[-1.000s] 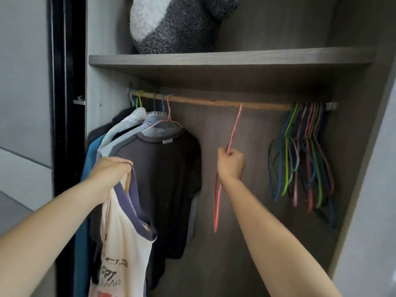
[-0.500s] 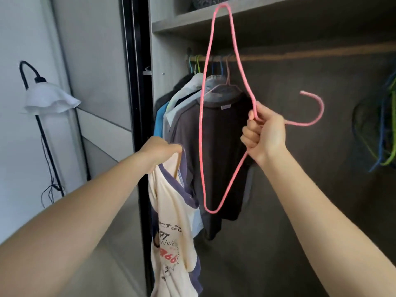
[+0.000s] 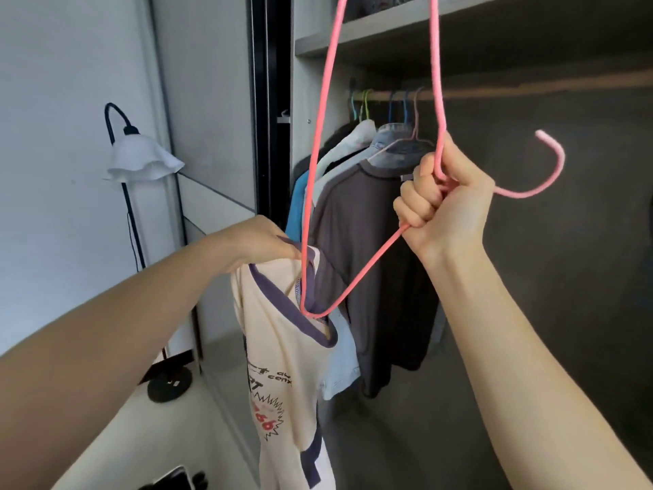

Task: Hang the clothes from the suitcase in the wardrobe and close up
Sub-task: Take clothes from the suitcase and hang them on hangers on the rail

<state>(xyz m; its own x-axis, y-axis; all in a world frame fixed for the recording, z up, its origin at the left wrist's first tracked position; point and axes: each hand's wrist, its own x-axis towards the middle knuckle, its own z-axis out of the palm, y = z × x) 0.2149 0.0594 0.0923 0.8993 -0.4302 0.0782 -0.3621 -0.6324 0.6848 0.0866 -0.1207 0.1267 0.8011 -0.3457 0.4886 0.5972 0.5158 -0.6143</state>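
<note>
Threading the hanger (image 3: 367, 265) into the shirt (image 3: 282, 348) collar: right hand (image 3: 445, 206) fingers clamped round its neck, left hand (image 3: 261, 242) fingers pinching the collar. Several clothes (image 3: 381, 259) hang on the rail (image 3: 530, 91) already — this shirt isn't up yet, and the wardrobe stands open.

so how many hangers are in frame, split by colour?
Pink hangers: 2, one in the right hand, one on the rail
Blue hangers: 2, on the rail
Light blue hanger: 1, on the rail
Green hanger: 1, on the rail
Total: 6, counted by hooks. The hooks crowd together, so this is a best count.
</note>
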